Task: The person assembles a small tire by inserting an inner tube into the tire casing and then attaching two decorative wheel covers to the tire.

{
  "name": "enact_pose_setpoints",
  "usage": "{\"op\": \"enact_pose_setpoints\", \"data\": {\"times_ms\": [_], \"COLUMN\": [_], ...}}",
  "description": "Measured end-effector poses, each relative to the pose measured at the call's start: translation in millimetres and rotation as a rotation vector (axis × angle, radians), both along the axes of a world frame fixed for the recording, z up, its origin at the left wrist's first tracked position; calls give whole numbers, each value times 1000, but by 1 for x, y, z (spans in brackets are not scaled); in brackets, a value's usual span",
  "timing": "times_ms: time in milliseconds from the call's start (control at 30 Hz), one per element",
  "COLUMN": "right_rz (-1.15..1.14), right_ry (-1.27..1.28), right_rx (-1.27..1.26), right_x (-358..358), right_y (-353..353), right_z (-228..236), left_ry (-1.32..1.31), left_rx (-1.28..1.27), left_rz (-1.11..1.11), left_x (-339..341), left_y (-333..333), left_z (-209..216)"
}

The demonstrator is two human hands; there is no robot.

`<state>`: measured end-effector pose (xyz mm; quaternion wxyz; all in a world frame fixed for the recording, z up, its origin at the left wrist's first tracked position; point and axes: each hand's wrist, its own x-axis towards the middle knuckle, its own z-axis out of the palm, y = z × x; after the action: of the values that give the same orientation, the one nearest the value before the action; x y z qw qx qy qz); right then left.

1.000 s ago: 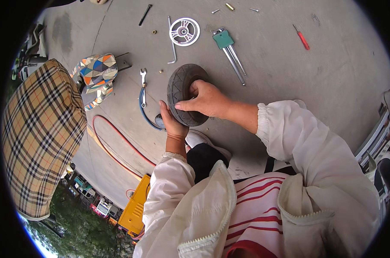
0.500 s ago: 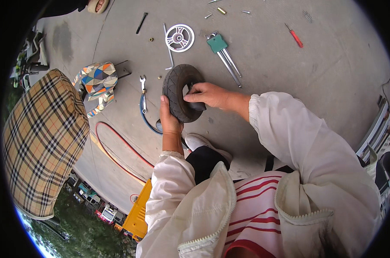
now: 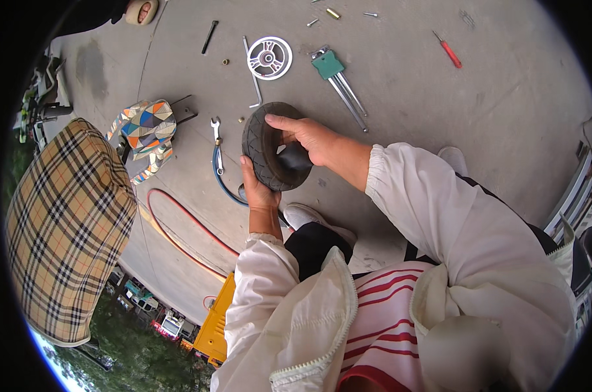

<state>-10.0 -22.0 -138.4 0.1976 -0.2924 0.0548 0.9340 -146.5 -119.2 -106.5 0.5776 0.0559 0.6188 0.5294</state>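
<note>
A small black rubber tyre (image 3: 255,147) with a grooved tread is held upright above the concrete floor. My left hand (image 3: 259,188) grips its lower left side, thumb against the tread, with the other fingers partly hidden. On the upper right my right hand (image 3: 311,140) holds the tyre, thumb laid over its upper edge and fingers curled into the centre opening. Smooth black rubber, apparently an inner tube (image 3: 296,161), bulges from that opening beneath my right hand. Beyond the tyre lies a silver three-spoked wheel rim (image 3: 270,58), beside a long hex key (image 3: 255,85).
Around lie a green-holder hex key set (image 3: 328,65), red screwdriver (image 3: 448,52), combination wrench (image 3: 218,147), black bolt (image 3: 209,36) and several small parts. A red hose (image 3: 190,227) curves at left, near a patterned stool (image 3: 149,124) and plaid-covered seat (image 3: 70,228). Another person's foot (image 3: 141,11) shows at top left.
My right hand has shifted up the tyre; its thumb moved from inside the opening onto the upper edge. The left hand keeps its hold. The view has shifted slightly.
</note>
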Motion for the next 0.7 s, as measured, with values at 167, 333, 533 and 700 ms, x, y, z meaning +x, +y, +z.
{"op": "enact_pose_setpoints", "data": {"times_ms": [167,333,533,700], "right_rz": [65,198,122,34], "right_ry": [3,-109,-109,-80], "right_rx": [36,191,55,-25], "right_x": [-3,-7,-4,-11], "right_y": [7,5,6,-3], "right_z": [6,7,10,6], "left_ry": [35,-100,25,87], "left_rx": [-37,-57,-44,-5], "left_rz": [-67,-143,-99,-151], "left_x": [-1,-16,-4,-13], "left_y": [-11,-20,-14,-28], "left_z": [-3,6,2,-11]}}
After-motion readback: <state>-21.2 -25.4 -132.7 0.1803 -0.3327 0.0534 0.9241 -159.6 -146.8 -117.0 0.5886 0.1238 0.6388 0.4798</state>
